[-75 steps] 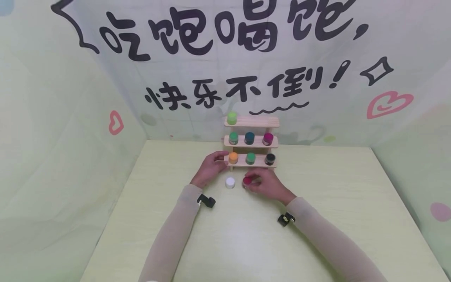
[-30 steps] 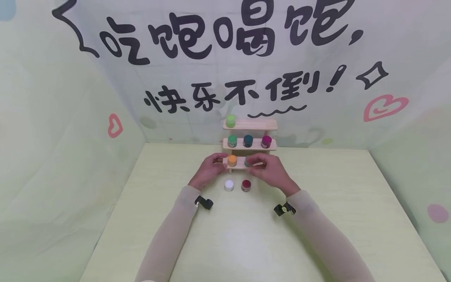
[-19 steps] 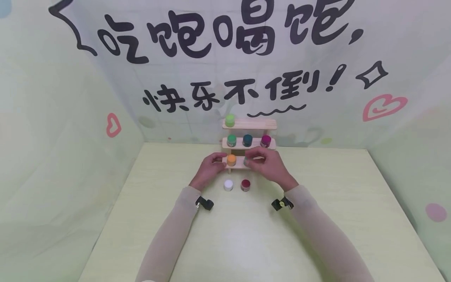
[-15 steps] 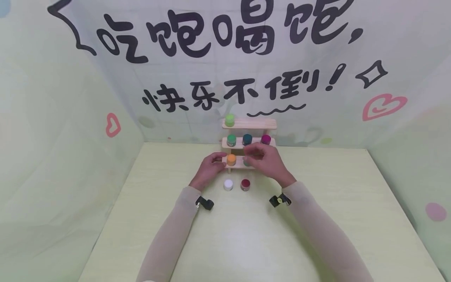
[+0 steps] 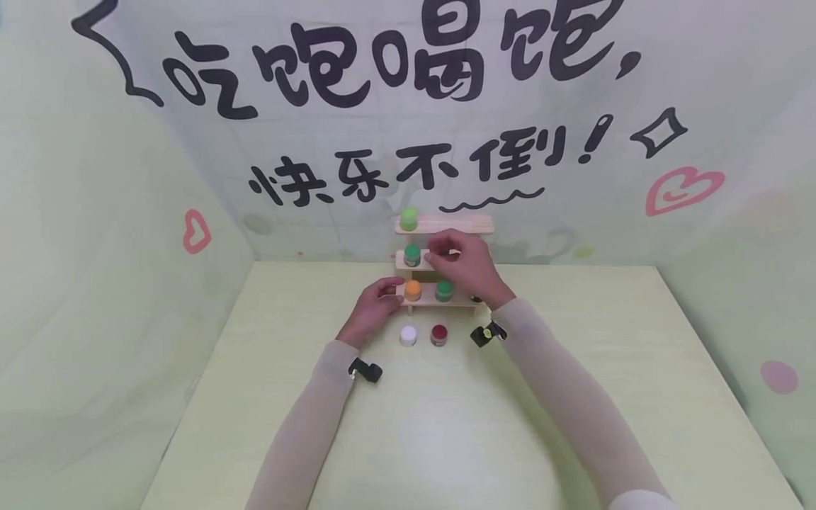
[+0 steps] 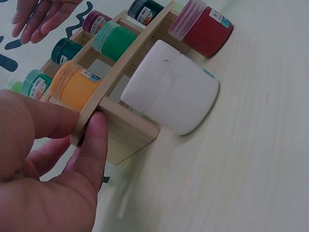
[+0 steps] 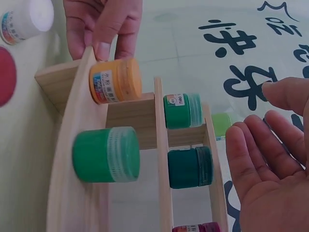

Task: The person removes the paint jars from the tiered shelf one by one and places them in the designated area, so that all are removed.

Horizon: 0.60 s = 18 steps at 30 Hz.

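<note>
With thumb and fingers, my left hand [image 5: 366, 312] pinches the left end of the lowest shelf of a three-tier wooden rack [image 6: 120, 123]. My right hand [image 5: 470, 268] hovers over the middle shelf, nothing between its loosely bent fingers. In the right wrist view it is beside a teal paint jar [image 7: 189, 167] and a green one [image 7: 182, 111], apart from both. An orange paint jar [image 7: 116, 81] and another green jar [image 7: 106, 154] stand on the lowest shelf. A magenta jar [image 7: 198, 227] is hidden by the right hand in the head view.
White [image 5: 408, 336] and dark red [image 5: 438, 335] paint jars stand on the table before the rack. A light green jar [image 5: 409, 219] sits at the top shelf's left end. A dark jar [image 6: 145, 12] is on the lowest shelf. Behind the rack rises a printed cloth wall [image 5: 357, 227].
My right hand has let go of the dark red jar on the table, moved up past the lowest shelf's green jar, and risen to the middle shelf. The left hand keeps its hold.
</note>
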Each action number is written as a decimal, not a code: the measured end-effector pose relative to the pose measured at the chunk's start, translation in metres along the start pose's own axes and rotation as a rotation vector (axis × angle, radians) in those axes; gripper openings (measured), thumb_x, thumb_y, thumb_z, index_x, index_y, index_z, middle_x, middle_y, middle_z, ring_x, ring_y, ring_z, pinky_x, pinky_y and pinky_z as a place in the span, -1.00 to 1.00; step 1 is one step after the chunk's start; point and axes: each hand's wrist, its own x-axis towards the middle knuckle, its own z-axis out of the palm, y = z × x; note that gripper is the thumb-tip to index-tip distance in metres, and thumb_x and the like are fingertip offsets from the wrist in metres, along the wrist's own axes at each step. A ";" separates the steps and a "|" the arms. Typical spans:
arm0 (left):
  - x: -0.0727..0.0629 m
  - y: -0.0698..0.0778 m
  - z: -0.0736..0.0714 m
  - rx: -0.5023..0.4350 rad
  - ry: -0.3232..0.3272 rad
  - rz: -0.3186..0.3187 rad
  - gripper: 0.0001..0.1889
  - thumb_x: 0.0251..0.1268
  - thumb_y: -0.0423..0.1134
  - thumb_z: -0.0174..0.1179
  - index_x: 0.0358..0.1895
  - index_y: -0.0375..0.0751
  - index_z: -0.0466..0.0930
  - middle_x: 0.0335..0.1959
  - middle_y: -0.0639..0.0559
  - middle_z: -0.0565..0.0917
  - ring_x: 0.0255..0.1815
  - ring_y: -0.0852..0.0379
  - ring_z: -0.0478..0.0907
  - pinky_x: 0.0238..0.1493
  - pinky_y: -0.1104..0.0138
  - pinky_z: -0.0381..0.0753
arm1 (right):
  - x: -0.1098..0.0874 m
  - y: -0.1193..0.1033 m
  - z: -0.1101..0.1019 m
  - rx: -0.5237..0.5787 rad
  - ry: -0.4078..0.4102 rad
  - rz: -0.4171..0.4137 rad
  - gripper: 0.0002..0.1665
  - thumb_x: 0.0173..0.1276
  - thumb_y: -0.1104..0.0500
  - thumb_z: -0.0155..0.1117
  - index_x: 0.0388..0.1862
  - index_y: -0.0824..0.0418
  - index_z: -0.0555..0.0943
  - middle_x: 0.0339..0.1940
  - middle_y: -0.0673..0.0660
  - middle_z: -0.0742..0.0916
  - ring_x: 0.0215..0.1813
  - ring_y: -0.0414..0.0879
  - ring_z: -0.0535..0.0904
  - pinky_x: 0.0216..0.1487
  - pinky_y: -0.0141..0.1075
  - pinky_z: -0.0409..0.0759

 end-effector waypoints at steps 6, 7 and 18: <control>-0.001 -0.001 -0.006 0.007 0.021 -0.006 -0.57 0.44 -0.23 0.31 0.33 0.14 0.62 0.21 -0.06 0.59 0.20 0.03 0.57 0.28 0.21 0.66 | 0.024 -0.006 0.007 0.005 0.033 0.011 -0.64 0.42 0.20 0.45 0.16 0.23 0.70 0.08 0.20 0.81 0.10 -0.01 0.74 0.20 -0.18 0.76; -0.001 -0.001 -0.007 0.011 0.024 -0.007 -0.57 0.43 -0.23 0.31 0.32 0.15 0.62 0.20 -0.06 0.58 0.20 0.03 0.57 0.28 0.20 0.66 | 0.027 -0.006 0.007 0.003 0.040 0.013 -0.64 0.41 0.21 0.44 0.16 0.23 0.69 0.09 0.20 0.80 0.10 0.00 0.75 0.21 -0.17 0.75; 0.002 0.002 0.000 0.002 -0.010 -0.020 -0.53 0.42 -0.26 0.30 0.36 0.13 0.60 0.24 -0.08 0.58 0.19 0.02 0.62 0.27 0.22 0.67 | 0.053 -0.004 0.003 -0.045 0.056 0.042 -0.54 0.42 0.15 0.43 0.27 0.16 0.66 0.15 0.13 0.79 0.14 -0.04 0.73 0.27 -0.21 0.71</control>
